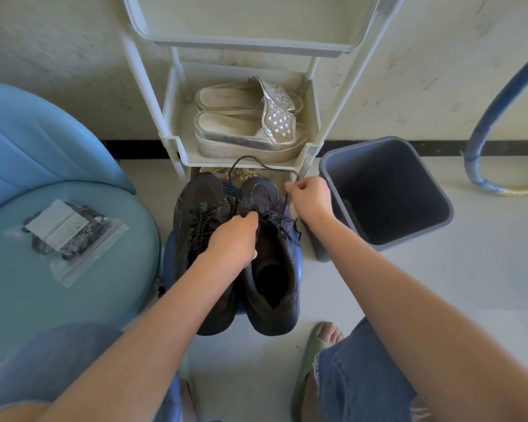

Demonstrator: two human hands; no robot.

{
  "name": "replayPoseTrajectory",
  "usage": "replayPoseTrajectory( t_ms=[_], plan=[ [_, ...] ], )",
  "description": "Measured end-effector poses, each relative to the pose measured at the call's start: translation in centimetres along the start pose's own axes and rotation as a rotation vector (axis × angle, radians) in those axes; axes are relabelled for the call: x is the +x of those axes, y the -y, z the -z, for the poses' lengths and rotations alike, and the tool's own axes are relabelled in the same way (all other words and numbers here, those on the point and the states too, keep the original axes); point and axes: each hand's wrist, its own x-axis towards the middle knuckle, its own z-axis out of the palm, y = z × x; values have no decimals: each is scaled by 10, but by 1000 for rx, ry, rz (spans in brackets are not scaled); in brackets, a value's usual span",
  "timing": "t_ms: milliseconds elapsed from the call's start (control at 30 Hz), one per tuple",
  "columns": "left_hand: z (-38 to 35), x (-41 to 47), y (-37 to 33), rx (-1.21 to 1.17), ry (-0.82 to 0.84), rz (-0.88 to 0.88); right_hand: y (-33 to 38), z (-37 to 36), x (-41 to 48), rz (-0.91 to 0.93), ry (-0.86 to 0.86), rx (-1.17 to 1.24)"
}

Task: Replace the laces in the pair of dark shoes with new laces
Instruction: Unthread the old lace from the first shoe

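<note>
Left hand (235, 236) curled onto the throat of the right-side shoe (272, 269), gripping it there. Right hand (310, 196) just beside that shoe's toe, pinching its dark lace (258, 162), which loops off toward the rack (311, 147). Left-side shoe (195, 214) touches alongside on the floor (409, 284), laced. Bag of laces (67, 236) sits well left on the blue seat (104, 284).

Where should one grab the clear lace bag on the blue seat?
Pinch the clear bag by its flat zip edge, the side nearest the person, coming from above. The bag lies flat on the blue seat and bulges only where the laces bunch, so that thin empty strip is probably easiest to lift.
</note>
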Motion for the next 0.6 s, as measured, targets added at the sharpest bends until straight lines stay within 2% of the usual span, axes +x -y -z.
replayPoseTrajectory(
  t_ms=[33, 67, 100, 200, 300, 367, 433, 500, 567, 600],
  plan=[
    [0, 0, 1, -9, 1, -3, -1, 1, 2, -31, -58, 86],
    [0, 0, 2, -16, 3, -4, -3, 2, 4, -67, -46, 123],
    [0, 0, 2, -21, 5, -1, -4, 4, 5, -99, 22, 78],
    [1, -1, 3, -31, 5, 17, -5, 7, 3, -109, 325, -275],
    [2, -1, 3, -36, -8, 6, -3, 4, -3, -117, 531, -300],
    [1, -2, 2, -26, -16, -1, -3, 0, -5, -117, 550, -303],
    [-1, -4, 2, -3, -35, -15, -3, -3, -5, -54, 469, -267],
    [-4, -6, 2, 18, -45, -28, -2, -4, -3, 22, 190, -148],
    [-5, -5, 2, 15, -30, -29, -3, 2, 5, -15, -120, 88],
    [-6, -4, 2, 5, -21, -28, -3, 7, 8, -52, -169, 169]
  ],
)
